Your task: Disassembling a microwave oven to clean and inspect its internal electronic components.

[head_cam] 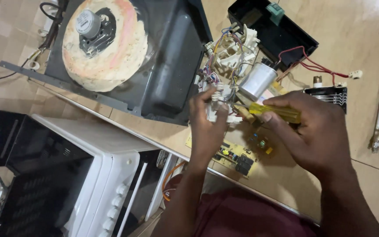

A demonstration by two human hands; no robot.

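Left hand (pixel 207 127) pinches a white connector block (pixel 219 105); right hand (pixel 312 131) grips a yellow screwdriver (pixel 273 112) against it.

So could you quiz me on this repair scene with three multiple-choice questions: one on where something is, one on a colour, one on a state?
1. Where does the circuit board lie?
A. on the floor, below the hands
B. on the white appliance
C. inside the black tray

2. What colour is the screwdriver handle?
A. red
B. yellow
C. blue

3. How is the right hand?
A. flat on the floor
B. open and empty
C. closed around the screwdriver

Answers: 1 A, the board rests on the tan floor under the left hand. 2 B, the handle is clear yellow. 3 C, its fingers wrap the handle while the left hand holds a white wired part.
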